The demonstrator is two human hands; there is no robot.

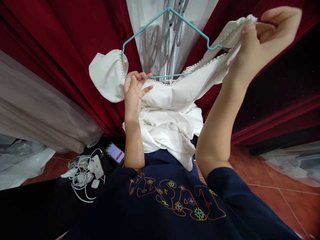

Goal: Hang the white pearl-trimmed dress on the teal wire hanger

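A white dress (160, 95) with a pearl-trimmed neckline lies gathered over my lap, its upper part raised in front of me. My left hand (135, 88) pinches the lower bar of a thin teal hanger (147, 26), with some fingers loosely spread. The hanger's left end sits inside the dress's puffed sleeve (107, 75). Up at the right, my right hand (262, 43) grips the pearled edge of the other shoulder between thumb and fingers, pulling it taut outward. The hanger's right end reaches into that shoulder opening, its tip partly covered by cloth.
Dark red curtains (107, 43) hang on both sides, with white cloth (147, 36) and metal bars between. At the left, a black surface carries a lit phone (115, 153), white cables (80, 181) and a white charger (96, 166). Red floor tiles (287, 203) show at the right.
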